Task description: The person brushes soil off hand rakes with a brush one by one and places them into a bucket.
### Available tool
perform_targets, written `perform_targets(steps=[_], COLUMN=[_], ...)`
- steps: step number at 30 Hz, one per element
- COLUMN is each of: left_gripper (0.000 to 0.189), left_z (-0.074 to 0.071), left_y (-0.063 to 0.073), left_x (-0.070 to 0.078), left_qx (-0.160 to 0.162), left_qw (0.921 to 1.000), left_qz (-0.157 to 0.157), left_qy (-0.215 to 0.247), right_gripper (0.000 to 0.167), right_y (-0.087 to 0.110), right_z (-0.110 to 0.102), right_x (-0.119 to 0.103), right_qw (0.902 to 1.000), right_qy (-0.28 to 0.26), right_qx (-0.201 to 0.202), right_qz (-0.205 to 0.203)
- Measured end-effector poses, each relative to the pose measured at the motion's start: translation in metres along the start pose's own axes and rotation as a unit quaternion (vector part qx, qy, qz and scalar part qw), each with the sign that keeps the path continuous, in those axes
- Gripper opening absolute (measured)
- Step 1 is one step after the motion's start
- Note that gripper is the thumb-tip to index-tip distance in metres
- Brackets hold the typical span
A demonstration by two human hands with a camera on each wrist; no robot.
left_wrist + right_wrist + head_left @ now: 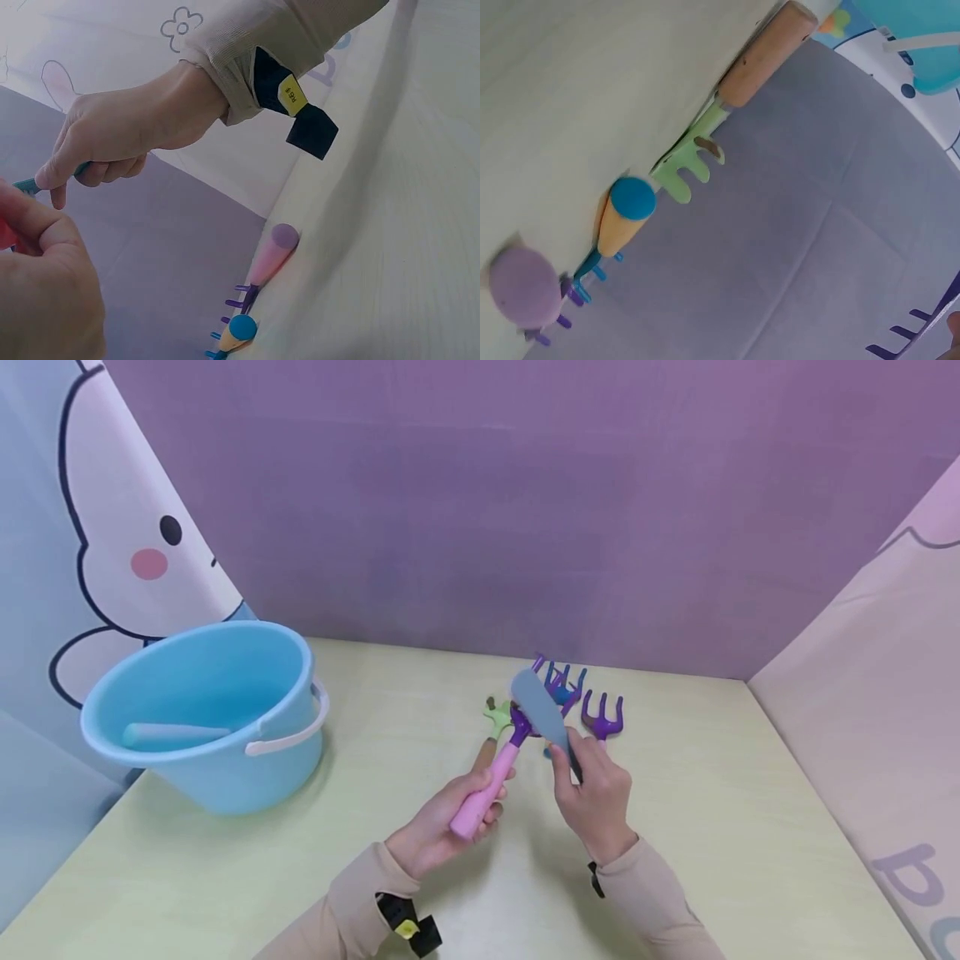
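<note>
My left hand [442, 822] grips the pink handle of a toy garden rake [480, 802] with a purple head, raised over the table. A flat grey-blue spatula-like blade [540, 703] is pinched between the thumb and fingers of my right hand [598, 789]; it overlaps the rake's head in the head view. Purple rake tines [904, 334] show at the lower right of the right wrist view. Behind the hands lie a green hand fork [686, 161] with a wooden handle, a blue fork [626, 214] with a yellow handle, and a purple fork [602, 720] with a pink handle.
A light-blue bucket [255, 777] with a white handle stands at the left of the table [712, 810]. Inside it leans a pale-blue rod-shaped thing [176, 734]. A purple wall [480, 527] rises along the back edge, with printed cloth walls on both sides.
</note>
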State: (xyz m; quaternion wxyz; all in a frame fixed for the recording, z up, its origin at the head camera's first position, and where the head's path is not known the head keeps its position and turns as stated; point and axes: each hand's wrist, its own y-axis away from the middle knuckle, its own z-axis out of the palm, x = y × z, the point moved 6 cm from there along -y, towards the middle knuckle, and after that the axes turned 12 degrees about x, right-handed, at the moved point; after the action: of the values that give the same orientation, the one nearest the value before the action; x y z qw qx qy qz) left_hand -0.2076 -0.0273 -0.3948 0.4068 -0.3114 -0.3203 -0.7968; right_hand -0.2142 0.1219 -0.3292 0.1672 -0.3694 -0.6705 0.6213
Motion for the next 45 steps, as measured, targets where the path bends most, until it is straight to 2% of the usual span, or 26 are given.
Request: perform_targets(steps=[9,13,19,28,33,37,41,45], left_gripper=[0.051,0.053,0.057,0.05,0.053,0.053,0.048,0.051], left_z=[-0.001,0.001,0.0,-0.001,-0.004,-0.002,0.002,0.004], left_y=[-0.002,-0.002,0.001,0.003,0.004,0.002,0.001,0.002], left_x=[-0.005,-0.006,-0.005,-0.006,-0.004,-0.005,-0.007,-0.008], left_qx=[0.006,0.01,0.005,0.001,0.008,0.0,-0.006,-0.005], left_qw=[0.9999,0.9999,1.0,0.9999,0.9999,0.9999,0.9998,0.9998], left_qz=[0.003,0.002,-0.008,-0.012,-0.008,-0.011,-0.015,-0.018], left_qy=[-0.009,-0.013,0.0,0.011,0.01,0.003,0.006,0.01], right_gripper=[0.043,0.039,0.04,0.039,0.039,0.037,0.037,0.039], right_y=[-0.012,-0.018,-0.014,-0.009,-0.01,-0.017,-0.023,-0.021], right_z=[0.003,0.007,0.006,0.001,-0.003,-0.002,0.001,0.0], right_x=[-0.001,-0.004,-0.005,-0.001,-0.003,-0.006,-0.008,-0.008], right_qw=[0.9989,0.9995,0.9996,0.9998,0.9993,0.9979,0.9982,0.9989], right_qy=[-0.033,-0.016,0.021,0.014,-0.01,-0.025,-0.02,-0.015], right_qx=[0.02,0.025,0.019,0.005,0.028,0.052,0.049,0.041], right_qz=[0.027,0.01,-0.011,-0.014,-0.023,-0.028,-0.028,-0.02])
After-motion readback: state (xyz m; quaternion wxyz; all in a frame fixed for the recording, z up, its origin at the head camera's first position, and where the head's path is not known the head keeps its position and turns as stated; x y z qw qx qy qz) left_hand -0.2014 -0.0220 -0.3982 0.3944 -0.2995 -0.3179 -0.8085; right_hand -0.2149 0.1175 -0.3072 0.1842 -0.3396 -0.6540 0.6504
